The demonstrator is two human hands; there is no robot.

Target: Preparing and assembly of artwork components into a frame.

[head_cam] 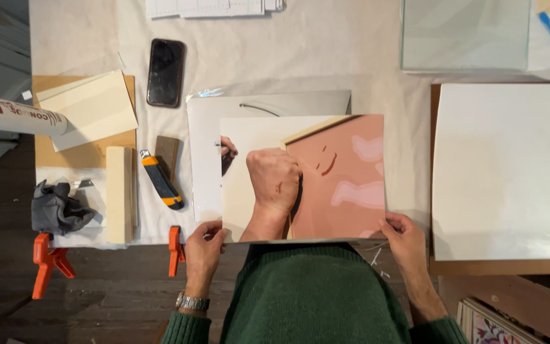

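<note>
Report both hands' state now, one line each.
Left hand: closed on the lower left corner of the large photo print.
Right hand: closed on the print's lower right corner.

Paper, cloth, wood and plastic on a covered desk

The print held at its lower corners by the left hand and right hand is smooth paper with a soft sheen; the sheet under it looks glossy, with a clear film edge catching light. The desk is draped in matt, slightly creased off-white cloth. The phone has a glossy black glass face. The knife is orange and black plastic. The block is pale, bare wood. The rag is crumpled grey cloth. The clamps are orange plastic. The sweater is green knitted wool, the watch shiny metal.
</note>
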